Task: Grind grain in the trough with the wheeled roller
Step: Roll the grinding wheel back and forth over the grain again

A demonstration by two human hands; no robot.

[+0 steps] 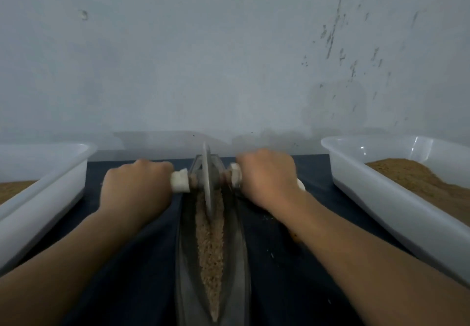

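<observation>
A long, narrow metal trough [235, 254] runs away from me down the middle of a dark cloth. A strip of brown grain [210, 244] lies along its groove. The roller's thin metal wheel [207, 181] stands upright in the far part of the trough, its rim down in the grain. A white handle [180, 181] sticks out on each side of the wheel. My left hand [134, 186] is closed around the left handle. My right hand [267, 175] is closed around the right handle, whose tip shows past my fist. Both hands look slightly blurred.
A white plastic tray [50, 173] with brown grain stands at the left. Another white tray [368, 191] holding a heap of brown ground material stands at the right. A grey wall rises just behind the cloth's far edge. A few crumbs lie on the cloth right of the trough.
</observation>
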